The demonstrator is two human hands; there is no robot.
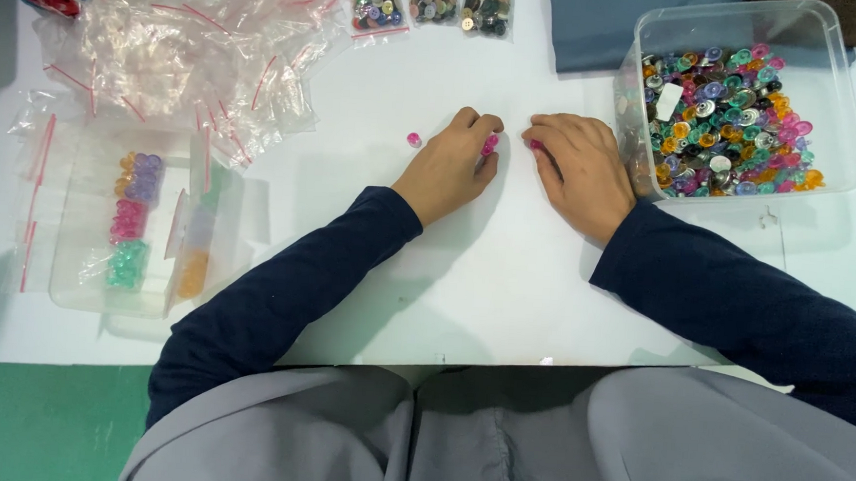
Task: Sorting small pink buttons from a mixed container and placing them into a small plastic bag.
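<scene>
My left hand (450, 164) rests on the white table (464, 291), fingers curled around small pink buttons (490, 144). One loose pink button (414, 139) lies just left of it. My right hand (580, 170) lies beside it, palm down, with a pink button (534, 144) pinched under its fingertips. A clear plastic tub (751, 33) full of mixed coloured buttons (732, 120) stands just right of my right hand.
A clear tray (84, 291) at the left holds small bags of purple, pink, green and orange buttons. A heap of empty zip bags (194, 43) lies at the back left. Filled button bags (431, 2) sit at the far edge.
</scene>
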